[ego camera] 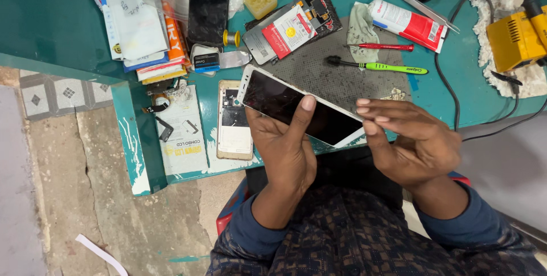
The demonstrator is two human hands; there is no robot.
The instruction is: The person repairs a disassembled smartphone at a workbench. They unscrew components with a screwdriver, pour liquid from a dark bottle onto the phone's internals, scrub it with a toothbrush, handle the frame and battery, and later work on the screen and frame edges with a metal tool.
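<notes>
Currently I log: left hand (pixel 285 150) clasps white-framed phone screen (pixel 296 113), thumb across glass; right hand (pixel 413 145), half-open and empty, fingertips at its far edge. Next needs careful prying, I judge.

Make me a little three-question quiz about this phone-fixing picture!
1. True or false: the left hand holds the white-framed phone screen with its thumb on the dark glass.
2. Which tool with a green handle lies on the grey mat? A) hammer B) brush C) scissors
3. What does the right hand touch?

Key:
1. True.
2. B, the brush, lying beside a red screwdriver.
3. Its fingertips rest at the right end of the phone screen.
</notes>
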